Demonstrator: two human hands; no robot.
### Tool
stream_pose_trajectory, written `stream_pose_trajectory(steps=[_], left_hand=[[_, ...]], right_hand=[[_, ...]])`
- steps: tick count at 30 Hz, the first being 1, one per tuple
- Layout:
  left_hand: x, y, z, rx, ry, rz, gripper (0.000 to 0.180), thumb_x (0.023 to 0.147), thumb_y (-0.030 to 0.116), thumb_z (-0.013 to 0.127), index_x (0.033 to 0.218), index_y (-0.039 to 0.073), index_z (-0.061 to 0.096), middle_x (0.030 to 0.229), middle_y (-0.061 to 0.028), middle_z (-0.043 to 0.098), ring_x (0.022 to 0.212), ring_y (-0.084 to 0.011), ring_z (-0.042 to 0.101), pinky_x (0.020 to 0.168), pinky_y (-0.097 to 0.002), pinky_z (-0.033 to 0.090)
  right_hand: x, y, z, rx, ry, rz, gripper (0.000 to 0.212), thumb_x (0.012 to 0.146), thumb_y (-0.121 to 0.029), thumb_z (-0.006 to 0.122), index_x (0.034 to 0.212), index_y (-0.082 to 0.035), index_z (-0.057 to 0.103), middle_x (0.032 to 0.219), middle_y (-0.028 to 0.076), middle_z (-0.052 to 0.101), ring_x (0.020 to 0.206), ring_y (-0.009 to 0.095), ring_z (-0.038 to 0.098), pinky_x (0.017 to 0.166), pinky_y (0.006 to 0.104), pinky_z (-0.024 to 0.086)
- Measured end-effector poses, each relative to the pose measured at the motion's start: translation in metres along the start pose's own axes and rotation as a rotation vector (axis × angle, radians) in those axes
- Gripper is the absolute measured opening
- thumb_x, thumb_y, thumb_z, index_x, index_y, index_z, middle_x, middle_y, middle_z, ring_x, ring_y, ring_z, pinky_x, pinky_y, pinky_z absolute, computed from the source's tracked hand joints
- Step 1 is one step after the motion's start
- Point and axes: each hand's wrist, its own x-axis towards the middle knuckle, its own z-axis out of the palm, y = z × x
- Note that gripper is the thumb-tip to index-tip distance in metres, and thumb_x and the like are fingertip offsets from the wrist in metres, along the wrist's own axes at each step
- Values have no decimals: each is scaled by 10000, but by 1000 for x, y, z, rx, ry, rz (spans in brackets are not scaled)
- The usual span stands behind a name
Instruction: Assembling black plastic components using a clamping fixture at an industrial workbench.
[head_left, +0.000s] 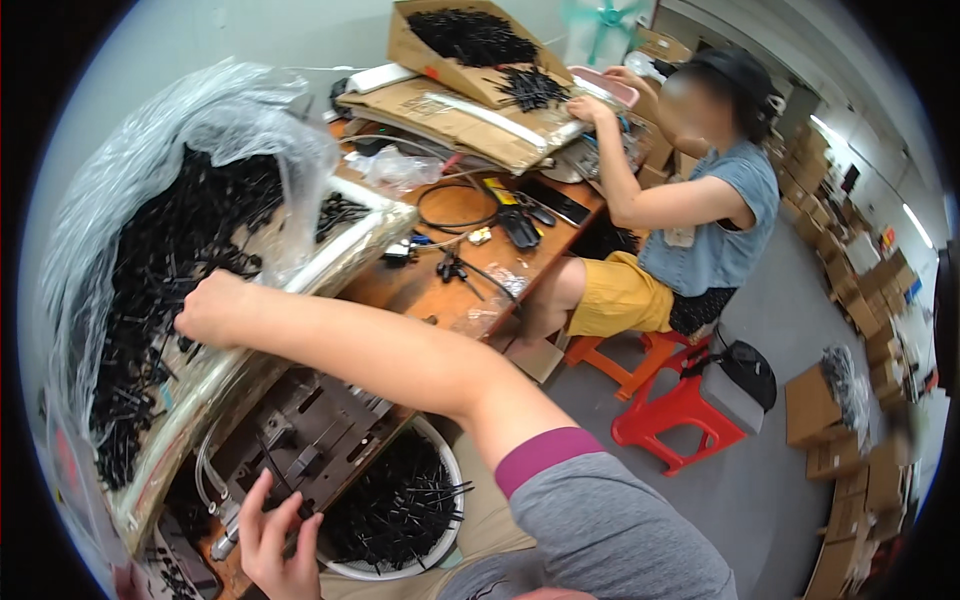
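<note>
My right arm stretches across to the far left, and my right hand (215,310) is closed, fingers down, at a heap of thin black plastic pieces (150,270). Whatever those fingertips grip is hidden. The heap lies in a large box lined with clear plastic (250,110). Low in the view, my left hand (275,550) is closed, with a thin black stick-like piece (272,462) between thumb and fingers. It is just in front of a dark metal fixture (320,440). Beside that hand, a round white basket (455,510) holds many similar black pieces.
Cables (455,205), a phone (553,200) and a yellow-and-black tool (517,220) lie on the wooden table (400,290). Across it, a co-worker (710,190) sits handling parts beside a cardboard tray (420,75) of black pieces. Red stools (670,420) and cartons (810,410) stand to the right.
</note>
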Motion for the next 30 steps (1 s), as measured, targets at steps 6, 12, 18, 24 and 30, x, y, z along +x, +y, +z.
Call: stream_pose_trajectory(steps=[6, 12, 18, 24, 30], left_hand=[[-23, -10, 22, -56, -36, -83, 317, 738, -90, 763, 1035, -4, 693, 1307, -122, 603, 797, -120, 597, 650, -251, 527], [-25, -1, 28, -15, -44, -122, 305, 751, -90, 754, 1036, -4, 689, 1296, -116, 613, 844, -147, 612, 706, -267, 511], [-30, -6, 35, 33, 44, -87, 298, 745, -83, 757, 1028, -12, 694, 1311, -126, 611, 944, -205, 630, 746, -297, 515], [-24, -4, 44, 30, 69, -99, 301, 711, -28, 802, 997, 7, 716, 1307, -126, 618, 988, -250, 657, 839, -347, 554], [-26, -6, 48, 82, 67, -78, 302, 695, -7, 811, 984, 25, 726, 1292, -129, 627, 1005, -255, 655, 848, -347, 562]], right_hand=[[7, -3, -3, -56, -67, -27, 184, 828, -150, 643, 972, -75, 731, 1006, 126, 740, 951, 298, 716, 780, 430, 559], [-4, 10, 15, -3, 243, -57, 150, 776, -138, 638, 868, -83, 742, 933, 113, 720, 920, 305, 713, 730, 433, 569], [-9, 21, 17, 509, 794, 21, 104, 715, -113, 707, 797, -50, 708, 859, 148, 681, 895, 326, 672, 781, 426, 548], [-50, 28, -14, 1234, 730, 387, 149, 785, -29, 760, 913, 14, 697, 818, 95, 703, 601, 150, 690, 554, 265, 551], [-60, 28, -24, 1459, 978, 437, 72, 897, -14, 671, 969, -13, 667, 813, 60, 678, 680, 125, 676, 600, 253, 566]])
